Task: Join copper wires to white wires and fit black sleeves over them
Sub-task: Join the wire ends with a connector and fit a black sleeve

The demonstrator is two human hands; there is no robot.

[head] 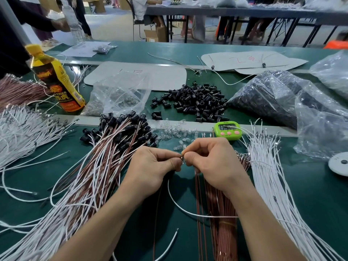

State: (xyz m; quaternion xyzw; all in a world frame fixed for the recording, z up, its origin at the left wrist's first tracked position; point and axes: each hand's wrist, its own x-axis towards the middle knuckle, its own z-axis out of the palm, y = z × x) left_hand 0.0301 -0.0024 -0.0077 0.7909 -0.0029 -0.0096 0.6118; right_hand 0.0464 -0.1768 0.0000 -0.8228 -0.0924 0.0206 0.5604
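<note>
Just below green timer [228,130], left hand [150,166] and right hand [212,161] pinched wire ends [182,158] together; white wire [180,206] trailed. Best kept aligned, steady.

Place: we are in a factory assembly hall, at a manual wiring station.
Bench: a long green work table [131,51] with metal strips running across it.
Bulk parts: at 12 o'clock, a loose heap of black sleeves [195,100]; at 2 o'clock, a clear bag of more sleeves [263,95].
Wire stock: white wires [273,176] at 3 o'clock, copper wires [222,213] at 5 o'clock.
Pace: a green timer [228,130] at 1 o'clock.
Surroundings: farther off at 12 o'clock, we see another long table [235,11] with seated workers, and cardboard boxes [156,34] on the floor.
</note>
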